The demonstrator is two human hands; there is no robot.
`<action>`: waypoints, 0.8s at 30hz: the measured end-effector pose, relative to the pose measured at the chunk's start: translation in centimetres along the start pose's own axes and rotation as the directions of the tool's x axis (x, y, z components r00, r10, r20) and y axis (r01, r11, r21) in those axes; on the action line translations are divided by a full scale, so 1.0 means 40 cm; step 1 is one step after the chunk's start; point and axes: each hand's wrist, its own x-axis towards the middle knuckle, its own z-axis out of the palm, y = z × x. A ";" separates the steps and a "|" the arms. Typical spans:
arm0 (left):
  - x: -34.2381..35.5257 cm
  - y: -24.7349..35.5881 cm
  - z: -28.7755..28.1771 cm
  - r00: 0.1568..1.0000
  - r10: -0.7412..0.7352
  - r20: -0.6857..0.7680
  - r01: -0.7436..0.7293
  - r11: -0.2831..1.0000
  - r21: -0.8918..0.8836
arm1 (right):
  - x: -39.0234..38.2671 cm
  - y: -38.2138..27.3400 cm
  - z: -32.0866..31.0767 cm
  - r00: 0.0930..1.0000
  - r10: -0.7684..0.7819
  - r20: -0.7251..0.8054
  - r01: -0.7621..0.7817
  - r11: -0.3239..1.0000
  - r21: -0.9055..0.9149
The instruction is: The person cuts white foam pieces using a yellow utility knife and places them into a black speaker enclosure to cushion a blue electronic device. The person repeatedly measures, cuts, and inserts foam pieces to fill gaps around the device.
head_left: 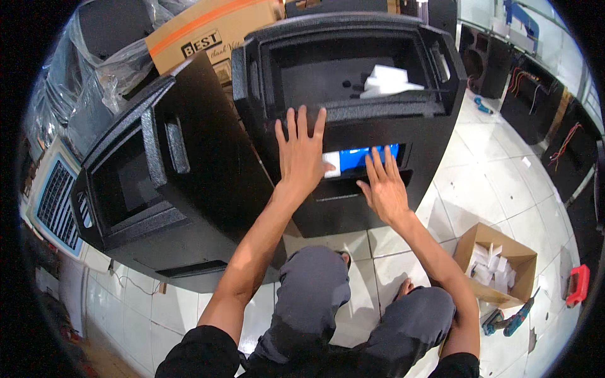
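A black textured speaker cabinet [416,183] stands in front of me, with a white-and-blue strip [353,157] inside the rectangular recess in its near face. My left hand [301,151] lies open on that face, fingers spread toward the upper rim and thumb by the strip's white end. My right hand [384,186] is open, its fingertips resting on the blue part. A folded white piece [384,82] lies in the cabinet's top recess.
A second black cabinet [214,157] stands at left, beside an air cooler [57,195]. Behind are a cardboard box [189,44] and wrapped items [82,75]. At right are more cabinets [529,94], an open box of white scraps [495,268], a drill [510,321] and a red tool [576,283].
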 end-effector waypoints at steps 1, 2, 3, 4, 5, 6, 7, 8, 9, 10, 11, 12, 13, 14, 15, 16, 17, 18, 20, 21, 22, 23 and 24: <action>0.002 0.007 -0.001 1.000 -0.018 0.021 0.019 0.999 -0.034 | -0.012 0.004 -0.021 1.000 -0.015 0.004 0.015 1.000 -0.007; 0.007 0.011 -0.006 0.998 -0.050 -0.027 0.048 0.995 -0.082 | -0.019 0.004 -0.039 1.000 -0.026 0.011 0.026 1.000 -0.010; 0.022 0.005 -0.005 0.995 -0.056 -0.079 0.041 0.983 -0.179 | -0.024 0.007 -0.060 0.999 -0.037 0.019 0.037 0.999 -0.013; 0.042 -0.005 -0.004 0.989 -0.070 -0.133 0.031 0.961 -0.274 | -0.029 0.010 -0.082 0.998 -0.052 0.027 0.053 0.998 -0.017; 0.065 0.000 -0.004 0.980 -0.086 -0.180 0.012 0.925 -0.379 | -0.048 0.021 -0.101 0.999 -0.029 0.045 0.029 1.000 -0.007; 0.100 0.007 -0.008 0.967 -0.086 -0.241 -0.038 0.884 -0.466 | -0.067 0.033 -0.117 0.998 -0.005 0.063 0.004 1.000 0.004; 0.145 0.022 -0.020 0.978 -0.110 -0.175 -0.002 0.842 -0.540 | -0.087 0.044 -0.141 0.996 0.021 0.084 -0.022 1.000 0.007; 0.192 0.040 -0.024 0.987 -0.123 -0.100 0.037 0.793 -0.608 | -0.111 0.051 -0.161 0.996 0.031 0.078 -0.033 0.999 0.015; 0.238 0.048 -0.030 0.992 -0.127 -0.026 0.079 0.749 -0.657 | -0.125 0.051 -0.174 0.995 0.040 0.093 -0.044 0.998 0.040; 0.281 0.060 -0.014 0.990 -0.137 0.015 0.107 0.690 -0.716 | -0.144 0.053 -0.183 0.992 0.053 0.115 -0.061 0.996 0.063; 0.328 0.068 -0.004 0.989 -0.142 0.050 0.129 0.632 -0.764 | -0.156 0.054 -0.191 0.990 0.064 0.129 -0.076 0.993 0.089; 0.375 0.079 0.013 0.989 -0.118 0.088 0.143 0.625 -0.767 | -0.172 0.061 -0.201 0.991 0.067 0.118 -0.076 0.994 0.073; 0.418 0.078 0.028 0.988 -0.095 0.125 0.157 0.635 -0.757 | -0.184 0.064 -0.200 0.988 0.086 0.129 -0.097 0.992 0.085; 0.455 0.085 0.048 0.984 -0.068 0.162 0.168 0.637 -0.752 | -0.203 0.073 -0.202 0.983 0.109 0.144 -0.123 0.989 0.088; 0.484 0.090 0.068 0.989 -0.040 0.143 0.132 0.683 -0.718 | -0.216 0.078 -0.204 0.979 0.131 0.159 -0.147 0.985 0.091; 0.514 0.106 0.091 0.992 -0.007 0.123 0.090 0.718 -0.690 | -0.229 0.084 -0.217 0.975 0.144 0.166 -0.159 0.984 0.078; 0.529 0.118 0.114 0.993 0.027 0.113 0.053 0.757 -0.652 | -0.247 0.086 -0.219 0.972 0.158 0.176 -0.174 0.982 0.078; 0.541 0.126 0.135 0.991 0.045 0.126 0.041 0.794 -0.607 | -0.260 0.088 -0.221 0.968 0.170 0.184 -0.187 0.979 0.079; 0.557 0.133 0.166 0.983 0.086 0.161 0.007 0.862 -0.506 | -0.288 0.088 -0.221 0.960 0.196 0.198 -0.219 0.970 0.101; 0.576 0.125 0.173 0.973 0.081 0.216 0.037 0.870 -0.492 | -0.295 0.088 -0.221 0.957 0.206 0.204 -0.232 0.966 0.114; 0.586 0.120 0.174 0.958 0.078 0.276 0.068 0.874 -0.481 | -0.306 0.092 -0.220 0.955 0.220 0.198 -0.246 0.963 0.114; 0.588 0.115 0.178 0.939 0.073 0.336 0.098 0.880 -0.465 | -0.315 0.098 -0.219 0.953 0.233 0.192 -0.258 0.959 0.116; 0.589 0.112 0.181 0.955 0.062 0.289 0.078 0.891 -0.448 | -0.323 0.102 -0.217 0.952 0.243 0.185 -0.268 0.956 0.120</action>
